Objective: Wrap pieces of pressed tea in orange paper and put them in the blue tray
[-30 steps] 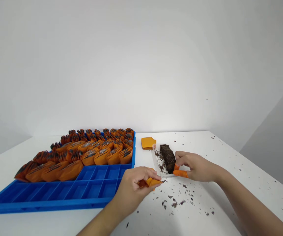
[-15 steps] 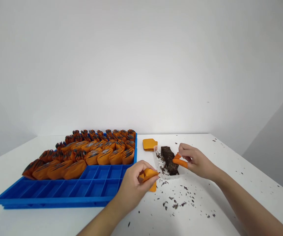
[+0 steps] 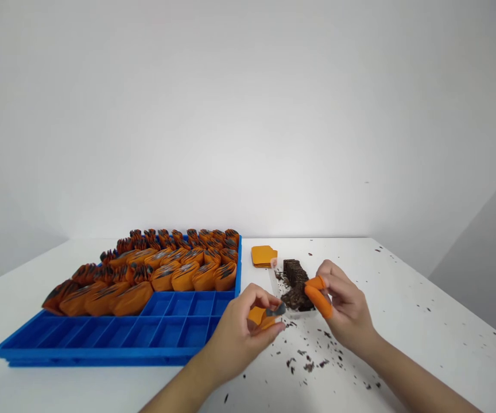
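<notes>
My left hand (image 3: 243, 324) pinches a small orange paper pouch (image 3: 260, 315), its mouth parted to show a dark grey inner side. To the right, my right hand (image 3: 345, 304) wears orange finger cots (image 3: 318, 299) on thumb and forefinger. Those two fingers pinch a dark brown flaky slice (image 3: 293, 298), which overlaps the stack behind it, so its edges are hard to tell apart. That stack of dark brown slices (image 3: 294, 269) lies in a clear plastic tray (image 3: 275, 281) among loose crumbs.
At left stands a blue compartment tray (image 3: 80, 355) with rows of filled orange pouches (image 3: 131, 298) and several bare compartments in front. A pile of flat orange pouches (image 3: 264, 255) lies behind the clear tray. Dark crumbs (image 3: 310, 366) dot the white table; a wall stands behind.
My right hand has drawn back from the stack, toward me, with a brown slice between its fingers. In my left hand the pouch has spread open, showing its dark inside.
</notes>
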Motion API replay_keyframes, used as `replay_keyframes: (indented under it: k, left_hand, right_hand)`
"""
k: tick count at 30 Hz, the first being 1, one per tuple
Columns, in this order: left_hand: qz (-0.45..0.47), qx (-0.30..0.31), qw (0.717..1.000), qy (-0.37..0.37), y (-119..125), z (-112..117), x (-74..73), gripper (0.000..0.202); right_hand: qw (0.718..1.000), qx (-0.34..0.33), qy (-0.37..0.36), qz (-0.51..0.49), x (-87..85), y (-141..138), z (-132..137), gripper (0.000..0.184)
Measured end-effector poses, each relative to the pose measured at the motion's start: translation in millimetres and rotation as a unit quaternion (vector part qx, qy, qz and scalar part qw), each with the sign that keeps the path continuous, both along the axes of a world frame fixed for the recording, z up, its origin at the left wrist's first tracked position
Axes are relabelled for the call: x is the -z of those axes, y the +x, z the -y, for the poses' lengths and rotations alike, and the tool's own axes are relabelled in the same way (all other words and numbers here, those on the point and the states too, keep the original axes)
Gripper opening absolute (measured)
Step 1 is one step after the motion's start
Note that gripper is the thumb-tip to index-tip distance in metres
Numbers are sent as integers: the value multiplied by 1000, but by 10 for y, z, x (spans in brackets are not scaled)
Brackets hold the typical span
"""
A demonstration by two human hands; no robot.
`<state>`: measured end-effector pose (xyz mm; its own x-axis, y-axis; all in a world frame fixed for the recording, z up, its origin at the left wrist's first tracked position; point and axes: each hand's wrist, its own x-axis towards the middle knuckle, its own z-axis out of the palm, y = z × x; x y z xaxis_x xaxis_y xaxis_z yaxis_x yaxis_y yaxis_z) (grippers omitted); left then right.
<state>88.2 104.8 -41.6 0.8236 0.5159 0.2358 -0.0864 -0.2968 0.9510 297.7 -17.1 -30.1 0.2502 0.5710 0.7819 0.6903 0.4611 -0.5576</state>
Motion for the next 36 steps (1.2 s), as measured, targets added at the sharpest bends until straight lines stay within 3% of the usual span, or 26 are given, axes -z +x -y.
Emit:
replay_keyframes:
  k: [9, 14, 25, 36]
  left_hand:
    - [6, 17, 1000, -9, 9, -6, 63, 35]
    - [-22, 10, 1000, -2, 9, 9, 38, 37]
    - [-21, 49, 997, -59, 11, 36, 33, 40]
    - [-8, 64, 994, -88, 10, 35, 42, 41]
  right_hand:
    - [996, 30, 64, -61, 62, -7, 19, 21]
    - [994, -4, 94, -59, 71, -157, 26, 18]
    - [992, -46, 56, -107, 146, -250, -26, 24]
    - [997, -60, 39, -29, 161, -141, -40, 12]
